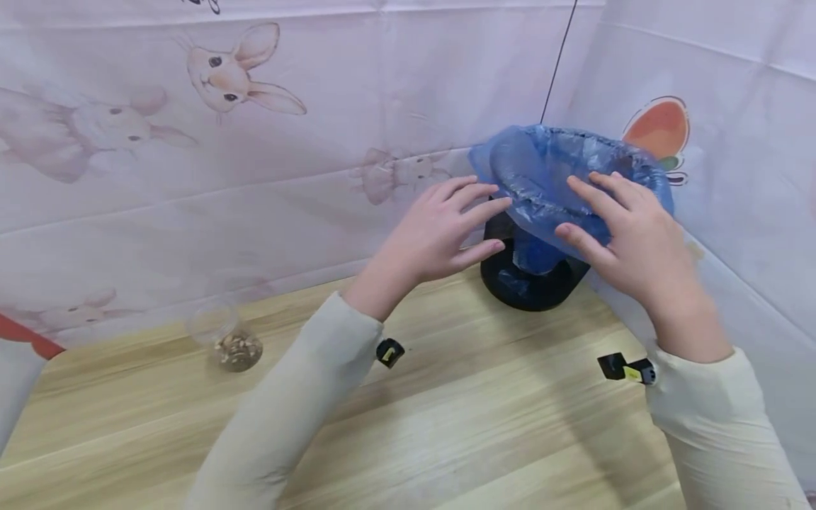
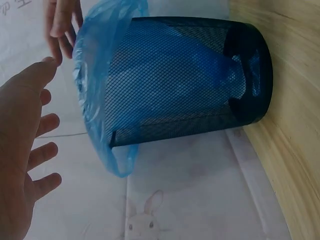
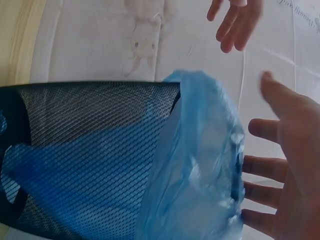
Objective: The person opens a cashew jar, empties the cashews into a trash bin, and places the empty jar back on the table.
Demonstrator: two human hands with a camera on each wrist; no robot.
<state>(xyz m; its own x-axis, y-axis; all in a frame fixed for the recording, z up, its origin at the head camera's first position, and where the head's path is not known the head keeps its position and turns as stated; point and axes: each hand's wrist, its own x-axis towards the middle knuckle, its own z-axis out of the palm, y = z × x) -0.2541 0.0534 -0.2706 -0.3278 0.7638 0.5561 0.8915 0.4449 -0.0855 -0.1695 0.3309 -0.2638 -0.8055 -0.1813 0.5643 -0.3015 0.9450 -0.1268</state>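
A black mesh wastebasket stands upright at the back right of the table. Its mouth is lined with a blue plastic bag, folded over the rim, and the bag also hangs down inside the mesh. My left hand is at the left side of the rim with its fingers spread and nothing held. On the right side, my right hand is held above the near rim, fingers extended and apart. In the right wrist view its fingertips are close to the bag; whether they touch it I cannot tell.
A clear container with small brownish pieces inside sits on the wooden table at the left. Rabbit-print cloth hangs behind, and another wall covering borders the right side. Something red shows at the left edge.
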